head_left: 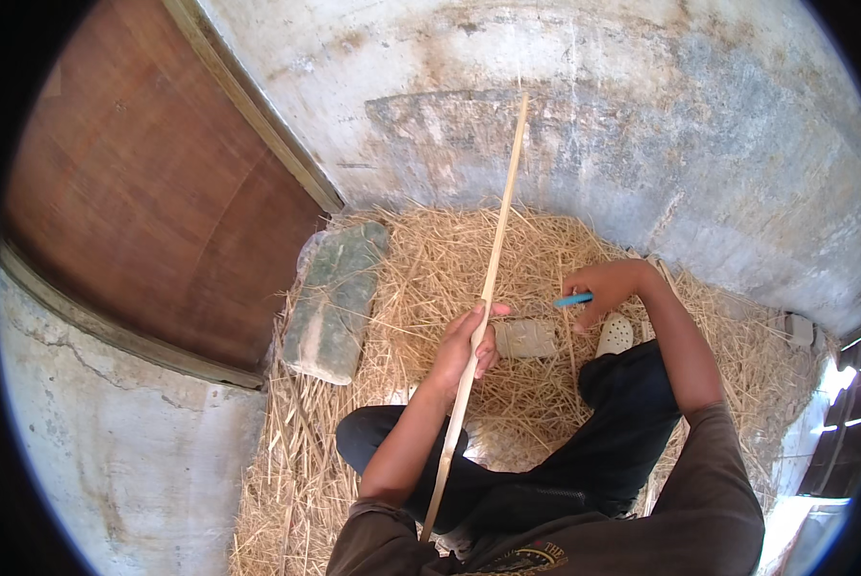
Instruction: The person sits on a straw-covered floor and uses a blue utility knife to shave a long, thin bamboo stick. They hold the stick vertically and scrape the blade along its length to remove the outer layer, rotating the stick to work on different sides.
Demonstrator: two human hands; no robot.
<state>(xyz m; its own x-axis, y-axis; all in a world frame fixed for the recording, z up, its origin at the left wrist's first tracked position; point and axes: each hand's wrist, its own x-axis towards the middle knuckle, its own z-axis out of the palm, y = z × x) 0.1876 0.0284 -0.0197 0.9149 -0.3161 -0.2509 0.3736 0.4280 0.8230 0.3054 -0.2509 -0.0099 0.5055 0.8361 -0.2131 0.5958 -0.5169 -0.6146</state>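
My left hand (463, 351) is wrapped round a long, pale strip of split wood or bamboo (500, 235). The strip slants from near my body up past the hand, its far end in front of the wall. On the right, my right hand (605, 286) is bent over the straw, apart from the strip. A slim blue thing (573, 300) juts out from its fingers; what kind it is I cannot make out. Below and between the hands, a pale flat block (526, 339) lies in the straw.
Loose straw (430, 259) covers the ground. A greenish stone slab (332, 302) lies at left, near a brown wooden door panel (161, 182). A stained wall (632, 125) closes off the far side. My cream clog (616, 334) rests near the right hand.
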